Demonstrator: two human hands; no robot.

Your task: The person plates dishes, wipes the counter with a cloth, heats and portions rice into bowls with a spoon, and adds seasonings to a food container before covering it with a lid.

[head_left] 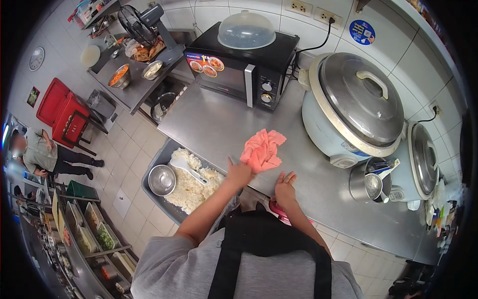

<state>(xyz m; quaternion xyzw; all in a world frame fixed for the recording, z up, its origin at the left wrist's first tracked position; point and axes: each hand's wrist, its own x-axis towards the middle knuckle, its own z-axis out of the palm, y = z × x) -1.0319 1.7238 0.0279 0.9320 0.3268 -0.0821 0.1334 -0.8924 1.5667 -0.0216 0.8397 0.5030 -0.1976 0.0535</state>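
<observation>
A crumpled coral-pink cloth [262, 149] lies on the steel counter [219, 117] in front of me. My left hand [240, 174] is at its near left corner. One finger points out to the left, and the others seem closed on the cloth, partly hidden by it. My right hand [285, 189] rests at the counter's front edge, right of the cloth, fingers apart and nothing in it. Below my left forearm, a grey tub [149, 187] holds cooked rice [191, 192], a white rice paddle [189, 169] and a metal bowl [162, 180].
A microwave [224, 82] with a clear dome cover [246, 31] stands at the back. Large rice cookers [328, 119] and a metal pot [356, 184] with utensils occupy the right side. Another person [42, 149] stands far left. A fan [137, 27] is at upper left.
</observation>
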